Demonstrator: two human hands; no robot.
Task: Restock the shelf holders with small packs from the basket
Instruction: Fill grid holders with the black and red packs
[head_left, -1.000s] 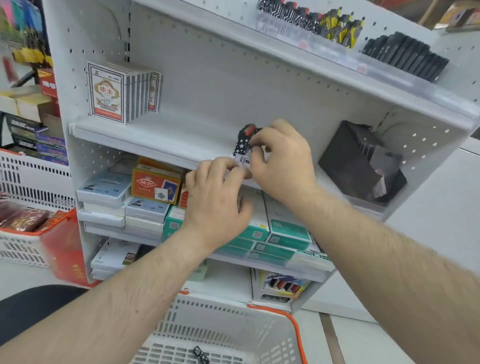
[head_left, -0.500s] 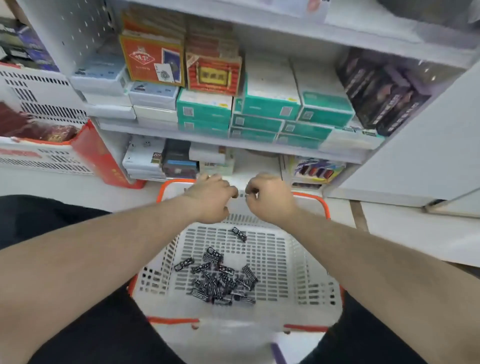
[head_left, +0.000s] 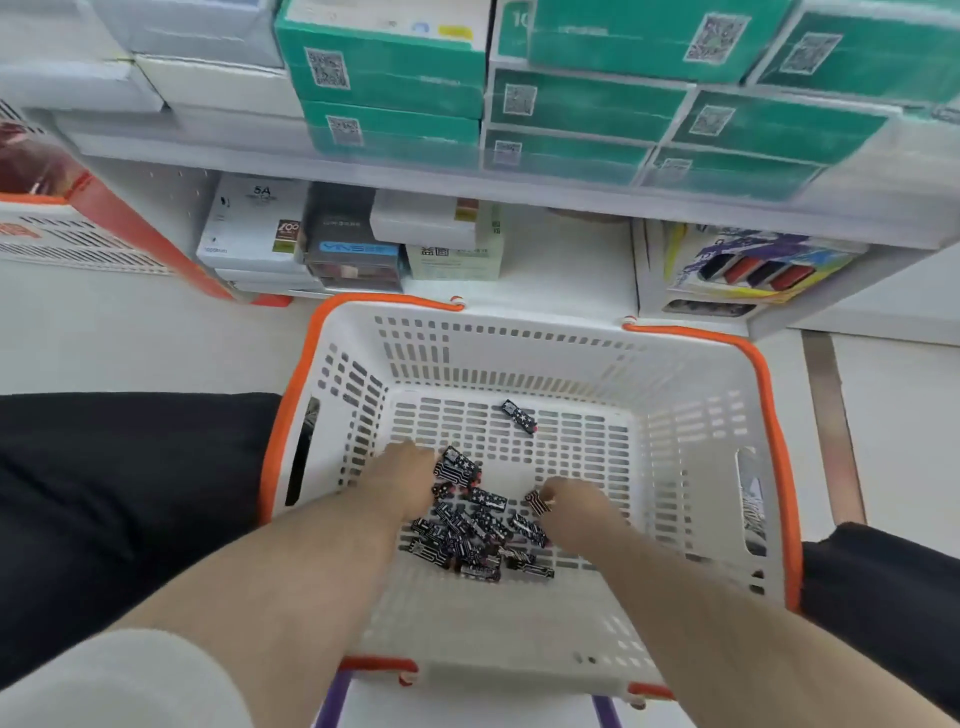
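A white basket with an orange rim stands on the floor below me. On its bottom lies a heap of several small black patterned packs; one more pack lies alone farther back. My left hand is down in the basket and holds a few packs at the heap's left edge. My right hand pinches a single pack at the heap's right edge. The shelf holders are out of view.
Straight ahead rises the white shelf unit, with green boxes on one level and white and dark boxes below. Another white basket with red packs is at the left. My dark-clothed legs flank the basket.
A second ago both hands set a pack on the upper shelf. My view then dropped, and the hands came down from above the rim into the basket and took hold of packs.
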